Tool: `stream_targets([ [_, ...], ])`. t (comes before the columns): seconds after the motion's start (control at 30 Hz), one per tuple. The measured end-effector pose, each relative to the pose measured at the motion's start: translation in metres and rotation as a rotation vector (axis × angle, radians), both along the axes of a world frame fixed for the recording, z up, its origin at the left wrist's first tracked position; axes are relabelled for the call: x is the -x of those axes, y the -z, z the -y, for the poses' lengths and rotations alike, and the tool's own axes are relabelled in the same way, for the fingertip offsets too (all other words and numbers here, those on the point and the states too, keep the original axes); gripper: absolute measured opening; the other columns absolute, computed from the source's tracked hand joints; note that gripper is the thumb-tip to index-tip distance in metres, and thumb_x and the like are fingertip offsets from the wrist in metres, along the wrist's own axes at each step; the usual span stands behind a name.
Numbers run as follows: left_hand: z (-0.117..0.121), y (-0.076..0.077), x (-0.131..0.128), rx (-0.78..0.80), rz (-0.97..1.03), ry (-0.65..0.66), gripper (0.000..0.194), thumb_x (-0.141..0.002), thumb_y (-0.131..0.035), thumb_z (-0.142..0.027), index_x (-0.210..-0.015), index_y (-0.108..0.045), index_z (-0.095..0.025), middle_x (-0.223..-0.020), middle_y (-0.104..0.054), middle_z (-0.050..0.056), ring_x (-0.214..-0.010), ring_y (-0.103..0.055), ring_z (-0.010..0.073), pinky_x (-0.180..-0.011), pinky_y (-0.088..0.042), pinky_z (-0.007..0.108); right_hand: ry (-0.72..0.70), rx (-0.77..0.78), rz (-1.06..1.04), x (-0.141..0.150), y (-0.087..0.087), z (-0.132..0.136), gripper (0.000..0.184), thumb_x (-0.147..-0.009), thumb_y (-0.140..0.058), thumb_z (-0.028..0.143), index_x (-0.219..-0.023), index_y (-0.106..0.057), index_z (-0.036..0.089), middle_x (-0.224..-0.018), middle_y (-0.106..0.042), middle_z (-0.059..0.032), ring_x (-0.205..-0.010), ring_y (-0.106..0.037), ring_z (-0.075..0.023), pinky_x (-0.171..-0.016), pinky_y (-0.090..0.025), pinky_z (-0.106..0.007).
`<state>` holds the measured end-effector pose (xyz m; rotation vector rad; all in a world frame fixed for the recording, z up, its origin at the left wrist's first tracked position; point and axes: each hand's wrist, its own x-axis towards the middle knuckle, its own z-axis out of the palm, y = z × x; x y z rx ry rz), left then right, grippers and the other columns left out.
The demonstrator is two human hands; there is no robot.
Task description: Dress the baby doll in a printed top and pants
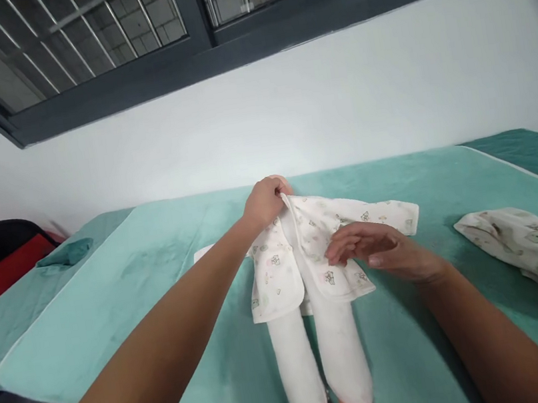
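A doll with white-covered legs (342,352) lies on its back, its bare lower legs toward me. Over its torso is a white printed baby jacket (274,275), with the two front edges parted along the middle. At the collar, my left hand (265,202) pinches the jacket's neck edge, hiding most of the doll's head. My right hand (382,248) hovers at the jacket's right front panel with fingers slightly bent and apart. Whether its fingertips touch the cloth I cannot tell. One jacket sleeve stretches out to the right; the other is mostly behind my left arm.
A second printed white garment (534,249) lies crumpled at the right on the green bed cover (109,279). Behind the bed rises a white wall (334,97) under a dark barred window. At the far left is a black and red object (5,261).
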<state>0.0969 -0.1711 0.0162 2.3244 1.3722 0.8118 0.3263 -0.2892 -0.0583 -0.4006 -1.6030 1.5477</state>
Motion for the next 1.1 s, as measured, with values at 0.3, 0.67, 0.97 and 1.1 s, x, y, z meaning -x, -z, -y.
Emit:
stream_targets([
  [0.3,0.017,0.022,0.02,-0.122,0.089,-0.115,0.024,-0.094,-0.038,-0.021,-0.103,-0.061,-0.022,-0.112,-0.065,0.004,-0.102,-0.059,0.0173,-0.088,-0.047,0.032,0.319,0.089,-0.103,0.005,-0.001,-0.004,0.022,-0.087,-0.066,0.032,-0.107,-0.07,0.025,-0.099,-0.069,-0.0058,-0.085,-0.064,-0.0193,-0.081,-0.049,-0.034],
  [0.67,0.059,0.096,0.143,-0.255,-0.669,-0.249,0.056,-0.099,-0.035,-0.047,-0.147,-0.038,-0.018,-0.133,-0.058,0.014,-0.118,-0.054,0.0305,-0.093,-0.042,0.041,0.922,0.052,0.693,0.004,0.023,-0.028,0.046,-0.09,-0.052,0.054,-0.059,-0.061,0.021,-0.062,-0.067,-0.0018,-0.058,-0.063,-0.0174,-0.065,-0.047,-0.032],
  [0.97,0.058,0.096,0.18,-0.23,-0.772,-0.532,0.051,-0.099,-0.035,-0.039,-0.143,-0.041,-0.014,-0.125,-0.06,0.017,-0.114,-0.053,0.0331,-0.09,-0.041,0.044,0.92,0.047,0.785,-0.003,0.03,-0.03,0.048,-0.087,-0.052,0.06,-0.06,-0.066,0.023,-0.065,-0.069,-0.0041,-0.06,-0.062,-0.0209,-0.061,-0.045,-0.032],
  [1.1,0.06,0.1,0.174,-0.256,-0.746,-0.605,0.049,-0.098,-0.036,-0.036,-0.141,-0.042,-0.013,-0.124,-0.059,0.018,-0.111,-0.053,0.0342,-0.085,-0.042,0.044,0.934,-0.076,0.776,0.005,0.031,-0.029,0.047,-0.085,-0.056,0.057,-0.054,-0.06,0.022,-0.06,-0.062,-0.0021,-0.064,-0.055,-0.0195,-0.061,-0.04,-0.03],
])
